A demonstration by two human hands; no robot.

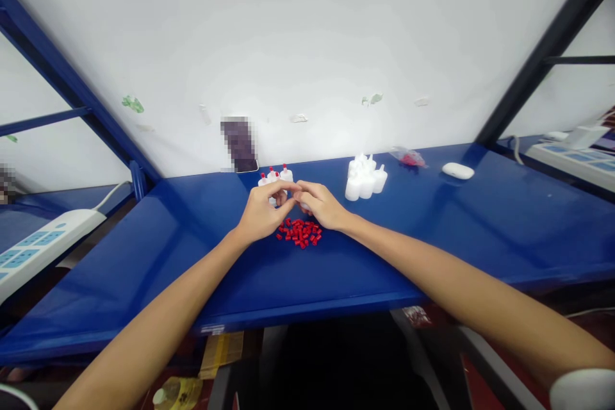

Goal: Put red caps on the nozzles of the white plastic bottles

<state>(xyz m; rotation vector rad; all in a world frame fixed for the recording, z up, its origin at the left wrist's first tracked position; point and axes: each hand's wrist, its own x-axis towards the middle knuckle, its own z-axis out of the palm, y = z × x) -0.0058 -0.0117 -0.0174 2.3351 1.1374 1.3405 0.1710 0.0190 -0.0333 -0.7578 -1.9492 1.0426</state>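
The blue counter (432,237) spans the view below a white wall (307,32). A power strip (43,246) lies at far left. A group of uncapped white bottles (365,180) stands right of centre, well apart from a white case (458,171). Three red-capped bottles (275,174) stand just behind the hands. A pile of red caps (300,232) lies on the counter directly below both hands. The left hand (262,210) and right hand (323,205) meet fingertip to fingertip, fingers curled narrowly around a small white bottle (304,206), which is mostly hidden.
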